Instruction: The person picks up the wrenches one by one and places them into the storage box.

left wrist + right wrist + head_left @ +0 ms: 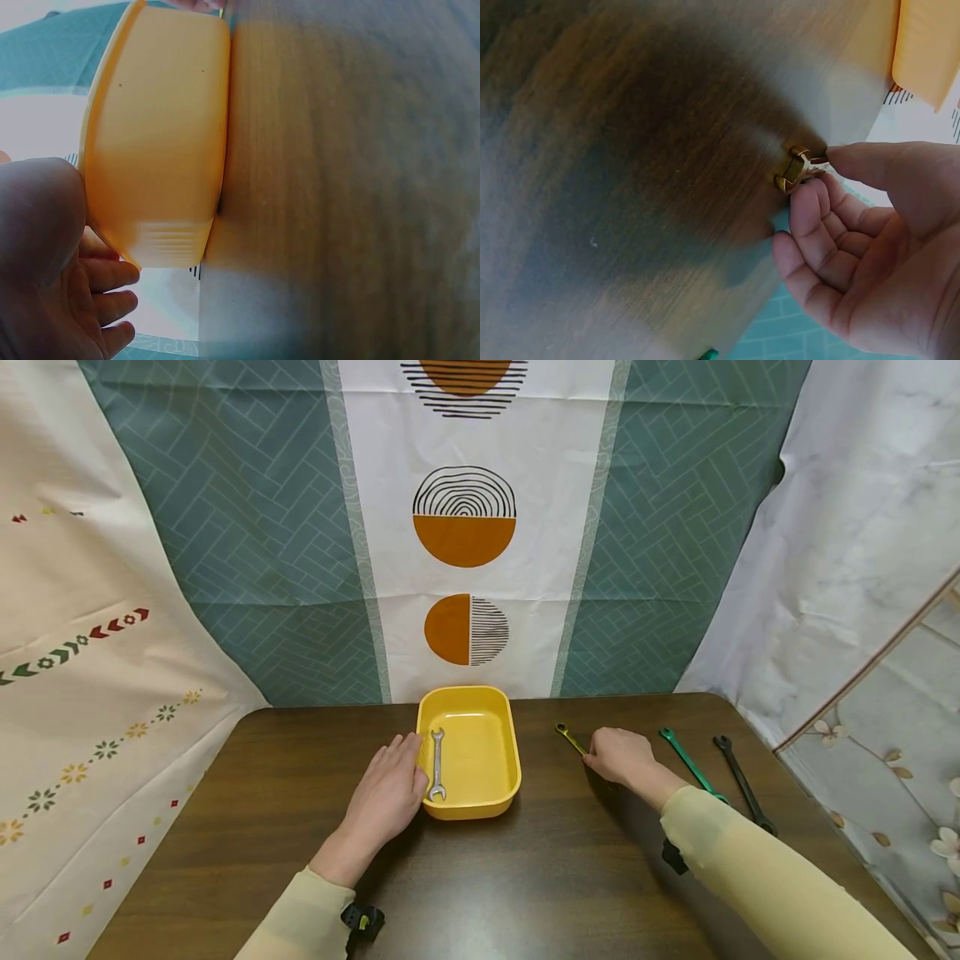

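My left hand [386, 785] rests at the left rim of a yellow tray [465, 812], its fingers fairly straight. From the left wrist, the thumb side overlaps the rim of the tray [161, 127] and the fingertips [124, 276] show beside its end. Inside the tray, along the left side, lies a silver double open-ended wrench [437, 764]. To the right, my right hand [622, 756] pinches a small gold-yellow wrench [572, 739] low over the table. The right wrist view has the open jaw end of this wrench [795, 171] poking out between thumb and fingers.
Right of my right hand lie a green wrench [688, 760] and a black wrench [742, 781], the green one partly behind my forearm. The brown table [510, 885] ends at a patterned cloth [465, 681] behind the tray. More cloth hangs at both sides.
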`<act>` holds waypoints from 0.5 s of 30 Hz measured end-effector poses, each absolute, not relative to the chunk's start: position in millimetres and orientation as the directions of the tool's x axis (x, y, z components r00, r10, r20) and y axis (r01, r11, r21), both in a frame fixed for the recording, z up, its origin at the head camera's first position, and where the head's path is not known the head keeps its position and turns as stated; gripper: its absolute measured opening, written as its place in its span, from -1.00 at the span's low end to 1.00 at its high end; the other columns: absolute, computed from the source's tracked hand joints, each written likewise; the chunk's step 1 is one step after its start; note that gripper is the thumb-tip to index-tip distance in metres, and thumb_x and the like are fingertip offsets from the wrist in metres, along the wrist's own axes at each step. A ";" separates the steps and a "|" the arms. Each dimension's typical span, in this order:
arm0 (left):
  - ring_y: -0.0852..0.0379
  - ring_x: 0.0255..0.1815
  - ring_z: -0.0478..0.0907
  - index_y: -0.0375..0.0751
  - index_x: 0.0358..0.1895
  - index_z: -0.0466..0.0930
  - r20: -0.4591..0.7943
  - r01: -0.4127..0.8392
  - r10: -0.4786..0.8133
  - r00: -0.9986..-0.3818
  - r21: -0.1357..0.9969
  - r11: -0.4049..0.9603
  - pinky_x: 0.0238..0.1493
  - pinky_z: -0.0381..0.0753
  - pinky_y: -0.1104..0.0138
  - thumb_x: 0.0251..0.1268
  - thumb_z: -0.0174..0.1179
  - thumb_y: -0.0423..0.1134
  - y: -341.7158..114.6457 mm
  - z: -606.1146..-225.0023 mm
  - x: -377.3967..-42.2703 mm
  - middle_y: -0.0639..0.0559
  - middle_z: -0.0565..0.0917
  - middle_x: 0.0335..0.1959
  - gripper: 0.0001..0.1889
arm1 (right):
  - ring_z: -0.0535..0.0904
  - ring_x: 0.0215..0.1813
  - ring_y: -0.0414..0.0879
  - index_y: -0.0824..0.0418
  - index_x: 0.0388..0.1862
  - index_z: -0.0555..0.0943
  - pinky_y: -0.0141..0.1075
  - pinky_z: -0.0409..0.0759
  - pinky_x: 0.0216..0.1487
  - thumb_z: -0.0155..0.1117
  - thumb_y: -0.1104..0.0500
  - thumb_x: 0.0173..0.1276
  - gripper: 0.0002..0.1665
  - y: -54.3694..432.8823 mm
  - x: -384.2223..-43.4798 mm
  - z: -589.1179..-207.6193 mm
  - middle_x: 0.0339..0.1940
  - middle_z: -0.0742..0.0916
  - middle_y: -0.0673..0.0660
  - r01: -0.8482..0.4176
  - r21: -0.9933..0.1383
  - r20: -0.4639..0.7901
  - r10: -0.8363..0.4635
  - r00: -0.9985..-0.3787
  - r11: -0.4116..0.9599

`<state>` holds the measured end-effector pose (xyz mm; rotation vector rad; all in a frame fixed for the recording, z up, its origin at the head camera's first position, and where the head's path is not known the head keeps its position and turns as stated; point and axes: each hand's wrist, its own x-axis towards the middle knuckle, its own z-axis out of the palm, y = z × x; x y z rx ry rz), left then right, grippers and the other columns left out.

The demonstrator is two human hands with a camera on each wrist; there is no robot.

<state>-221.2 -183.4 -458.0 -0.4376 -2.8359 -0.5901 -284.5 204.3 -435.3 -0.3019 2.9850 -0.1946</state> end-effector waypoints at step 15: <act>-0.31 0.73 0.22 -0.49 0.68 0.27 0.232 0.312 0.240 -0.943 0.355 0.881 0.73 0.13 -0.15 0.71 0.05 -0.24 -183.4 -457.4 -222.5 -0.35 0.36 0.68 -0.37 | 0.52 -0.46 -0.05 0.04 -0.60 0.70 -0.17 0.45 -0.43 0.33 0.09 0.58 -0.56 208.4 -287.7 -436.9 -0.57 0.60 0.00 -0.181 -0.178 -0.147 -0.209 -0.967 0.967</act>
